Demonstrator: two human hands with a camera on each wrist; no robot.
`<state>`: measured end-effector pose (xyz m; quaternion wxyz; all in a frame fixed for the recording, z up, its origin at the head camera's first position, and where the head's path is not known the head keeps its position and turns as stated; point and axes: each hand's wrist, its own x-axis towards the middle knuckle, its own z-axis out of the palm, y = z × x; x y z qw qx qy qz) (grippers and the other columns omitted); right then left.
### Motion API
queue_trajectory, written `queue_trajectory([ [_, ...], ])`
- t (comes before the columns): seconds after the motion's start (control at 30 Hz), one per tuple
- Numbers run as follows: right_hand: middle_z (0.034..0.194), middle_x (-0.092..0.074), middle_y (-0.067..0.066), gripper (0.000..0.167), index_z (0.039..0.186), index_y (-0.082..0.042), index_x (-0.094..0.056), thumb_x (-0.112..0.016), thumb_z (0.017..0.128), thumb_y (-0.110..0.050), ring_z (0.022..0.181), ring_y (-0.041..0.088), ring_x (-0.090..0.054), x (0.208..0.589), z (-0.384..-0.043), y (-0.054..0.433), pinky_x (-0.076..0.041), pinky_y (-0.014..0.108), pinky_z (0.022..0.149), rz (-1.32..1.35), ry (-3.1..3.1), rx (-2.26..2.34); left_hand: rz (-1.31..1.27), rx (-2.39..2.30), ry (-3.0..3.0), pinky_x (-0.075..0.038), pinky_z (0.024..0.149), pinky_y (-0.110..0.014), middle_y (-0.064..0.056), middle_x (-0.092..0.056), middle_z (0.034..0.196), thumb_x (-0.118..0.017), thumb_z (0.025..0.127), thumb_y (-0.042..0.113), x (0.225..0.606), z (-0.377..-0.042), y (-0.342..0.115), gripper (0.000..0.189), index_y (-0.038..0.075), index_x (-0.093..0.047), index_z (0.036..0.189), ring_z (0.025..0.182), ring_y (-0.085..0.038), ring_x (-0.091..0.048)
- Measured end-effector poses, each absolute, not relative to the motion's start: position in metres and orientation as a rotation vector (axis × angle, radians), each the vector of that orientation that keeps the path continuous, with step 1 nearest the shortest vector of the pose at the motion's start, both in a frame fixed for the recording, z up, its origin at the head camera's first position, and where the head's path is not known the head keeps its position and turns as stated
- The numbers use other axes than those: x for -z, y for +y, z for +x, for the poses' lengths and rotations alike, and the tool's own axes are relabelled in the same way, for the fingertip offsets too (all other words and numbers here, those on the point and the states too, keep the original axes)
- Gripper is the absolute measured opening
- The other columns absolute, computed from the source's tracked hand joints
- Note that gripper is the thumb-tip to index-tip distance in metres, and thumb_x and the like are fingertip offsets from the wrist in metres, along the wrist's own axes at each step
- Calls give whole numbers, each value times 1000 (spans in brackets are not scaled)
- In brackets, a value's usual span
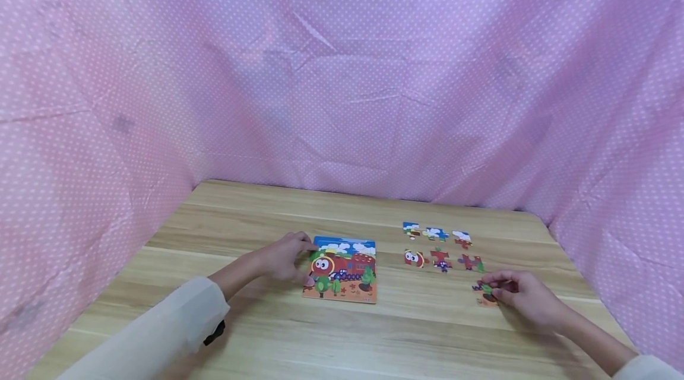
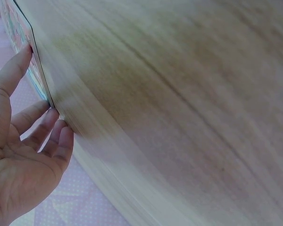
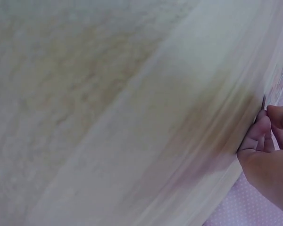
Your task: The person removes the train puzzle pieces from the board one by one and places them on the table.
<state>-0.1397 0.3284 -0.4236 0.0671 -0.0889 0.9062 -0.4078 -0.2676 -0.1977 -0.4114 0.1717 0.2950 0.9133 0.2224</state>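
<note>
A square puzzle board with a red cartoon train lies flat on the table. My left hand is at its left side, thumb and index finger touching that edge; in the left wrist view the thumb lies against the board's rim and the other fingers bend loosely beside the corner. To the right, my right hand pinches a puzzle piece with green, brown and orange print between thumb and fingers. That piece is low over the table or on it; I cannot tell which. My fingers partly cover it.
Several loose puzzle pieces lie in two rows beyond my right hand, among them a piece with eyes, a red piece and a blue-and-white piece. The wooden table ends at a pink dotted cloth behind and at the sides.
</note>
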Motion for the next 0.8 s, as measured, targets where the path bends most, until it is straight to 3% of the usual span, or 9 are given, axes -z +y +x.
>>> queue_trajectory([
  [0.27,99,-72,14,27,118,11,-66,-68,95,-1,80,11,-64,406,-151,307,-55,24,64,-194,2780,1278,855,-636,2594,-45,110,-50,-8,-51,139,-89,80,36,410,-268,-198,74,8,-60,142,131,-28,-44],
  [0.8,95,-67,5,18,113,0,-71,-69,97,-5,82,12,-58,407,-191,212,-49,21,65,-478,2711,1259,852,-628,2597,-46,108,-50,-7,-51,139,-90,79,35,413,-268,-197,75,8,-60,142,129,-27,-44],
])
